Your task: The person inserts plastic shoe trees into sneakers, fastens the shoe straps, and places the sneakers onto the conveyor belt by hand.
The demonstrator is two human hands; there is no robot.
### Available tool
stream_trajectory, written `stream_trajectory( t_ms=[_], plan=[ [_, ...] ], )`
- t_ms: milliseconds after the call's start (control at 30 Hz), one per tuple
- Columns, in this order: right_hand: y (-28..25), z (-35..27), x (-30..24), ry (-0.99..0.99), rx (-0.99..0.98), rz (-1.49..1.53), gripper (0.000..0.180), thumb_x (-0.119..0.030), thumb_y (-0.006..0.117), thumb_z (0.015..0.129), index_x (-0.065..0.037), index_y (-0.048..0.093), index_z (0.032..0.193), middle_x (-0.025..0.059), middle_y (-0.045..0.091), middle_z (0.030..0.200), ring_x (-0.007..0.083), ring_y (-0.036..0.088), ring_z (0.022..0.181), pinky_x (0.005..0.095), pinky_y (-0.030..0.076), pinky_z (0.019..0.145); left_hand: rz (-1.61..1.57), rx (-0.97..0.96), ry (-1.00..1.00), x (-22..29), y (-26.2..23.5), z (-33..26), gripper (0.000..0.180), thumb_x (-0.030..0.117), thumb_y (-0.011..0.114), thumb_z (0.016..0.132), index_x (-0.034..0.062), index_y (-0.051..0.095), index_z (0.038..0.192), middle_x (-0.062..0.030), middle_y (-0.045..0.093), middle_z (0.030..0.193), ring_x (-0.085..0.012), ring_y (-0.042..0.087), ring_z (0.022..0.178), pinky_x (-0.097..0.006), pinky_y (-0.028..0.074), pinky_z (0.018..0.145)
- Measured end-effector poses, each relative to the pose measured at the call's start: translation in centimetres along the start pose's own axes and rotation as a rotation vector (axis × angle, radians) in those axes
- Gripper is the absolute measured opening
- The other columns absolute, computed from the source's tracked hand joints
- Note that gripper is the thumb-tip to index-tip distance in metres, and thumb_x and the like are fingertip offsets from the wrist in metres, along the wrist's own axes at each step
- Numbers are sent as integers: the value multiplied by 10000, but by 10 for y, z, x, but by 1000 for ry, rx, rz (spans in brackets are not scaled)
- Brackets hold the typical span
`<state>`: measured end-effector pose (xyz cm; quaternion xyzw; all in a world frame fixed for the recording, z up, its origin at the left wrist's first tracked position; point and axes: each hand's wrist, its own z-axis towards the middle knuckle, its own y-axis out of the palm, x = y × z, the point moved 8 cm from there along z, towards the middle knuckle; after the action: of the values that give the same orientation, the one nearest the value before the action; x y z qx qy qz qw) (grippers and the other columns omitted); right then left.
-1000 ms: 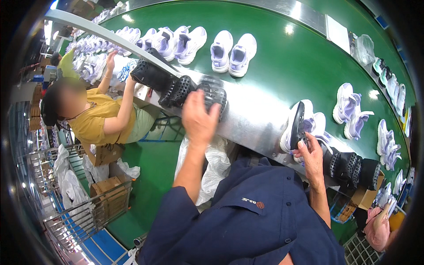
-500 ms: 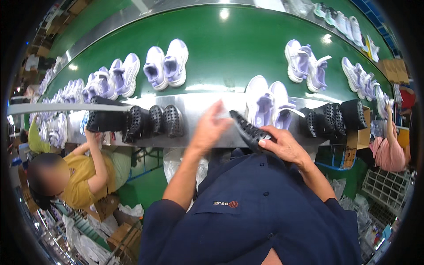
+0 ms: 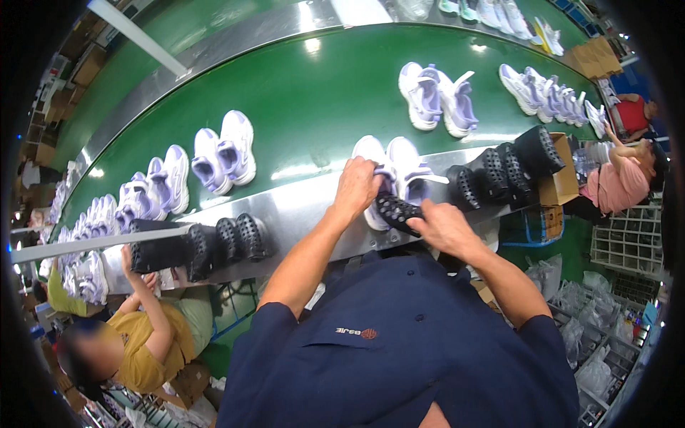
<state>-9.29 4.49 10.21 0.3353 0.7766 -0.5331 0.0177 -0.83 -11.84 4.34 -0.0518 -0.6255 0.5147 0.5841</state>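
A pair of white and lilac sneakers stands before me on the metal table edge. My left hand is closed at the opening of the left sneaker, its fingers on the lilac collar. My right hand grips one end of a black perforated shoe last. The other end of the last lies against that sneaker's opening; how far inside it reaches is hidden. Close by on the right stands the right sneaker, upright with its tongue pulled out.
Black perforated lasts stand to the right, and more lasts to the left. Sneaker pairs line the green belt. A grey bar juts in at left. Co-workers sit on both sides, one in a yellow shirt.
My left hand, open in the air before, has closed on the left sneaker. The right hand has brought the shoe last forward to that sneaker's opening. The whole view has turned.
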Motion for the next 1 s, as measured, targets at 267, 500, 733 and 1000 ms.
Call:
stream_trajectory(
  t_ms=[267, 500, 733, 1000],
  plan=[
    [83, 67, -31, -135, 437, -266, 246, -48, 599, 800, 35, 551, 1026, 175, 621, 849, 321, 677, 758, 420, 555, 574, -101, -187, 55, -11, 30, -1, 109, 71, 631, 808, -34, 647, 835, -235, 623, 784, -430, 603, 761, -503, 486, 708],
    [88, 68, -43, -249, 492, -95, 226, -59, 582, 834, 24, 565, 1044, 144, 645, 793, 298, 680, 717, 397, 550, 592, -366, -243, -124, -23, 20, -6, 256, 166, 645, 860, -24, 739, 1003, -206, 697, 814, -277, 674, 763, -372, 513, 711],
    [59, 43, -6, 90, 607, 337, 489, -123, 668, 859, 27, 443, 1266, 216, 616, 1023, 402, 622, 982, 457, 531, 794, -5, -79, -510, -24, -6, -58, 682, 169, 780, 774, -9, 474, 1357, -255, 595, 1121, -389, 583, 1057, -465, 467, 934],
    [107, 78, -14, 72, 435, 599, 538, 35, 510, 789, 69, 515, 1326, 312, 591, 1225, 459, 572, 1155, 485, 447, 1010, -417, 36, -607, -86, 5, -99, 381, 93, 672, 792, -29, 563, 1136, -168, 581, 820, -295, 569, 759, -398, 459, 699]
  ],
)
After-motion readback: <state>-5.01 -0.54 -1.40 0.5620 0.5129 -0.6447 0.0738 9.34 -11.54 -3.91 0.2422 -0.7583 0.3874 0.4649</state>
